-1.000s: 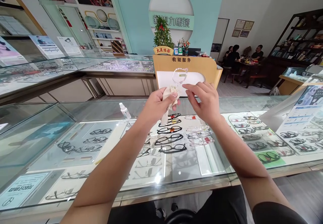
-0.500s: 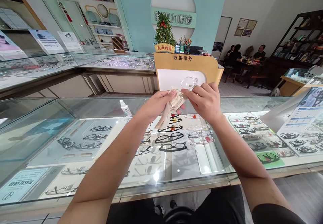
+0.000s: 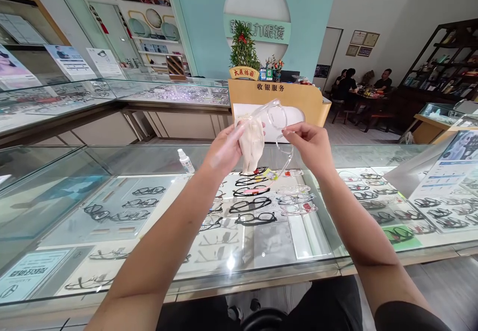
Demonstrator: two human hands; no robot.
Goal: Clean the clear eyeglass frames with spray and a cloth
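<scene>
Above the glass display counter, my right hand (image 3: pixel 312 148) pinches a pair of clear-framed eyeglasses (image 3: pixel 287 118) near the bridge. The frame is turned on its side, one lens above the other, with both temples unfolded toward the left. A yellow-green tag (image 3: pixel 270 173) hangs on the lower temple, whose end looks pinkish. My left hand (image 3: pixel 227 151) is closed around a cream cleaning cloth (image 3: pixel 252 142), which drapes down from the fingers. The upper temple passes just above the cloth and my left thumb; whether it touches them I cannot tell.
A white spray bottle (image 3: pixel 185 161) stands on the glass counter (image 3: pixel 149 266) left of my hands. Rows of eyeglasses (image 3: pixel 251 203) lie beneath the glass. Beyond are a wooden cashier desk (image 3: pixel 276 94) with a plant (image 3: pixel 242 47), and people (image 3: pixel 348 84) seated at a far table.
The eyeglasses have turned upright on their side, and their temples now show. The cloth has come away from the frame and hangs from my left hand, slightly higher.
</scene>
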